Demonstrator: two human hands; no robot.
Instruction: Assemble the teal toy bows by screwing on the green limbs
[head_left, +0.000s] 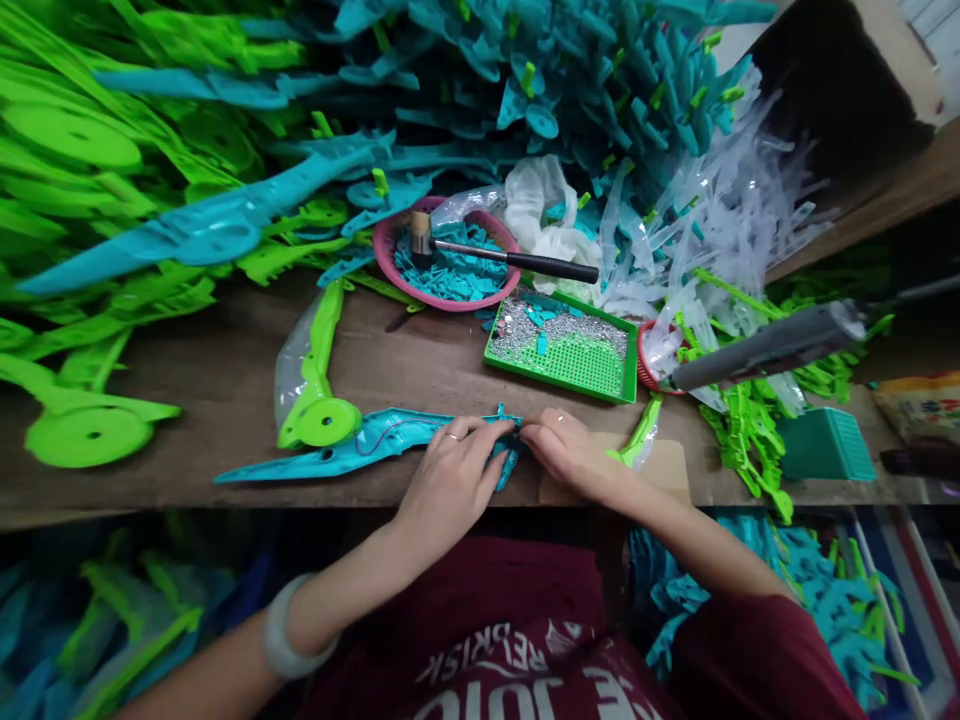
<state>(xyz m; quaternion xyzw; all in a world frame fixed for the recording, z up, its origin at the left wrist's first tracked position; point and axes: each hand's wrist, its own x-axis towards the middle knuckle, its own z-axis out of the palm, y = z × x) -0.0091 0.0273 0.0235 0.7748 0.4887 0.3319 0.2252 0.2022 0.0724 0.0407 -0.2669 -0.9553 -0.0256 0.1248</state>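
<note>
A long turquoise plastic shell, shaped like a toy sword half (397, 433), lies along the bench's front edge with its inner side up and its pointed end to the left. My left hand (457, 460) has its fingers closed round the shell's right end. My right hand (566, 450) meets it there, thumb and fingers pinched together at the tip; whatever they pinch is hidden. A green shell piece with a round disc (322, 422) and a clear blade touches the shell's far side. A small green-and-clear piece (641, 435) lies beyond my right wrist.
Behind stand a pink basket (384, 262) of turquoise bits with a hammer (517, 258) across it, and a green tray (562, 378) of small metal parts. A grey electric screwdriver (772, 345) hangs at right. Turquoise, green (75, 210) and clear pieces (720, 200) pile behind.
</note>
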